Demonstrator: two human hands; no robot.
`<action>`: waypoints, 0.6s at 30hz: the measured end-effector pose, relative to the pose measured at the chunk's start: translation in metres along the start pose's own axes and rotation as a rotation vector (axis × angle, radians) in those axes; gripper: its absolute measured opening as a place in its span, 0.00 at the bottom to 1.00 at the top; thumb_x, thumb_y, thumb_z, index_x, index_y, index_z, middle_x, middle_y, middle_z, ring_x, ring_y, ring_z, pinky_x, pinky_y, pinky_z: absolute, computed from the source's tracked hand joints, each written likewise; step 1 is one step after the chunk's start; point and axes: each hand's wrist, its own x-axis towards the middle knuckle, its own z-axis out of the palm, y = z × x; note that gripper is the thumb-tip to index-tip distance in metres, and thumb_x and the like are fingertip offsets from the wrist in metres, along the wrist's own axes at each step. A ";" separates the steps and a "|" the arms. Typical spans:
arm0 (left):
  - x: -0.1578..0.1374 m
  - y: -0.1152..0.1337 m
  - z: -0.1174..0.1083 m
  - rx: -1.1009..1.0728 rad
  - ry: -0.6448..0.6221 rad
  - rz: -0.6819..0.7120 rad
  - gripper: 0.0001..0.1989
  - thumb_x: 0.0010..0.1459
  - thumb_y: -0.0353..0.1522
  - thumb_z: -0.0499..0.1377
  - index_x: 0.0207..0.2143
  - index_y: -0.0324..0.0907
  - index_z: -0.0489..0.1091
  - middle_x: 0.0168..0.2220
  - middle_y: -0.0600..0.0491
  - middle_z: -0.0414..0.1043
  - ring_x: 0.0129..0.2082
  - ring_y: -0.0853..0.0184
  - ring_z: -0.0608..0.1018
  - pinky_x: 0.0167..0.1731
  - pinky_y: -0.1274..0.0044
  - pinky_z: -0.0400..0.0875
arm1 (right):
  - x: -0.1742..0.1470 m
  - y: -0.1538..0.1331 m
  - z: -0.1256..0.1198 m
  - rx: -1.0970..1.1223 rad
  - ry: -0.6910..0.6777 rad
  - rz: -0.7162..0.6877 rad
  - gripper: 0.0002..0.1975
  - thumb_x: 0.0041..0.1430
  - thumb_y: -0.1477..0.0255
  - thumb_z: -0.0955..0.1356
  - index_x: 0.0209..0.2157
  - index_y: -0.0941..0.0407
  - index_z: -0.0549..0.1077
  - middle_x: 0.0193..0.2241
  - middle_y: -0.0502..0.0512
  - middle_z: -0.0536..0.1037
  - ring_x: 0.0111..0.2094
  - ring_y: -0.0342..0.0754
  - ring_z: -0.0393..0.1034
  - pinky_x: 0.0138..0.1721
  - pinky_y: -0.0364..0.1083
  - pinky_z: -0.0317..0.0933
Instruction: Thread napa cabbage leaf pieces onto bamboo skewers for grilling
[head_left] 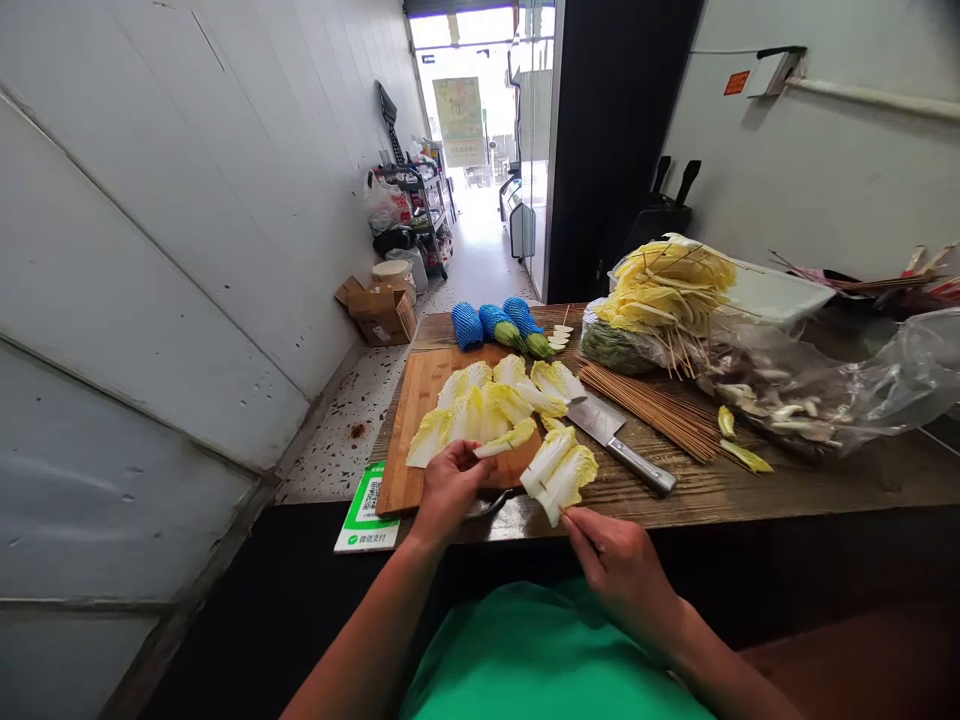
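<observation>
My left hand (452, 485) pinches a small napa cabbage leaf piece (508, 438) above the front of the wooden cutting board (420, 385). More cut cabbage leaves (472, 412) lie on the board just beyond it. To the right, my right hand (619, 550) is closed at the lower end of a skewer of cabbage leaves (559, 475); most of the stick is hidden by the leaves and fingers. A cleaver (634, 460) rests on the table right of the board, its blade tip partly under leaves. A bundle of bamboo skewers (652, 408) lies behind the cleaver.
Zucchini in blue foam nets (495, 325) lie beyond the board. At the right, a pile of skewered cabbage (667, 280) sits near a clear plastic bag of mushrooms (787, 395) and a white tray (780, 290). A green payment card (367, 510) sticks out at the table's front left.
</observation>
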 end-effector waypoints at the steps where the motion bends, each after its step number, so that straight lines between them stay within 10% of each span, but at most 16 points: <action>1: -0.004 0.003 -0.003 -0.161 -0.051 -0.069 0.11 0.42 0.33 0.65 0.28 0.38 0.68 0.28 0.53 0.72 0.29 0.68 0.74 0.32 0.77 0.67 | 0.000 -0.001 0.002 0.000 -0.019 -0.011 0.14 0.64 0.74 0.57 0.26 0.58 0.67 0.20 0.50 0.70 0.21 0.40 0.64 0.26 0.39 0.52; 11: -0.023 0.021 -0.017 -0.642 -0.232 -0.355 0.12 0.53 0.28 0.59 0.41 0.33 0.70 0.42 0.39 0.74 0.43 0.57 0.76 0.43 0.67 0.71 | 0.000 -0.005 0.018 -0.009 -0.110 0.000 0.14 0.64 0.75 0.57 0.27 0.58 0.68 0.22 0.52 0.72 0.23 0.41 0.67 0.27 0.39 0.53; 18: -0.023 0.016 -0.007 -0.790 -0.071 -0.484 0.13 0.58 0.29 0.54 0.45 0.35 0.66 0.46 0.39 0.72 0.44 0.57 0.76 0.40 0.68 0.73 | 0.001 -0.007 0.021 -0.034 -0.154 -0.002 0.14 0.64 0.75 0.57 0.27 0.58 0.67 0.22 0.52 0.72 0.23 0.41 0.66 0.27 0.39 0.53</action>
